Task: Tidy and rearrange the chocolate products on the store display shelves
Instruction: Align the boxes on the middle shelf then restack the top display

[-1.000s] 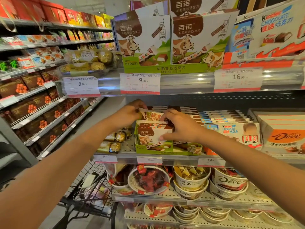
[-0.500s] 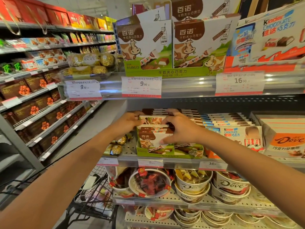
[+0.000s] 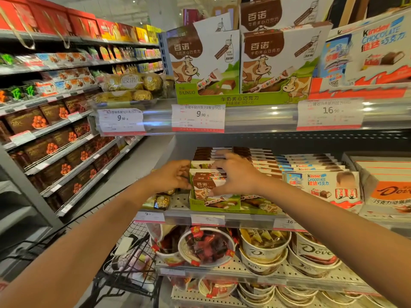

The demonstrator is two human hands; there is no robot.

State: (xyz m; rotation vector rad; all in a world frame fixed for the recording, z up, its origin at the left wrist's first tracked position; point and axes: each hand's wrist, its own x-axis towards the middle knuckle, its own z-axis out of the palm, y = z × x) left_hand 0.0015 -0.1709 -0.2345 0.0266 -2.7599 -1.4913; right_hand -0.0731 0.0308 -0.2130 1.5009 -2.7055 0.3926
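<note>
Both hands are sitting slightly lower on the cow boxes than a second ago, and the tilted box that the left hand was touching is now standing nearly level with its row.

From the head view, the left hand (image 3: 172,175) is pressing against the left side of the front cow boxes (image 3: 205,185), fingers curled at their edge; whether it is actually gripping one cannot be told. The right hand (image 3: 235,174) is lying over the tops of the same boxes, fingers spread and bent down over the front box's face, thumb low against it. The boxes are standing upright in a green tray (image 3: 222,204) on the middle shelf (image 3: 178,217), directly under and between the two hands. Just right of the right hand, Kinder boxes (image 3: 322,185) are standing in a row, with Dove boxes (image 3: 391,192) further right. Just below the left hand, gold-wrapped chocolates (image 3: 161,202) are lying on the shelf. Below the shelf, Dove tubs (image 3: 264,247) are stacking on the next level, and a cart (image 3: 124,263) is standing under the left forearm.
</note>
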